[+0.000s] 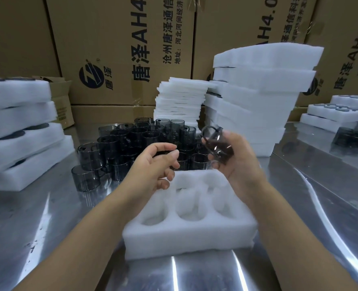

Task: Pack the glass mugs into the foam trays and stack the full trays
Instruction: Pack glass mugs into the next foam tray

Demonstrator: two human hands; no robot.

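1. Far left: stack of foam trays [20, 131] on the desk [48, 217]. Dark mugs show in their pockets, so count these as packed and stacked.
2. Left of centre, far side: a dense cluster of loose glass mugs [119, 148] stands on the desk, unpacked. This is the bulk of the work left.
3. Your left hand [155, 164] hovers over the far-left corner of the near tray, fingers loosely curled. It appears to grasp nothing, though the picture is blurred there.
4. Centre, near: the working tray [184, 234] lies in front of you. Every pocket that shows is empty, so this tray looks only just begun.
5. Your right hand [236, 164] grasps one mug [218, 143], tilted, above the tray's far-right corner and not yet in a pocket.
6. Right of centre, far: thin foam sheets [180, 101] beside a tall tray stack [257, 97]. You cannot tell whether that stack is filled.
7. Far right: low trays [339, 114] with dark rims in their pockets, judged packed.
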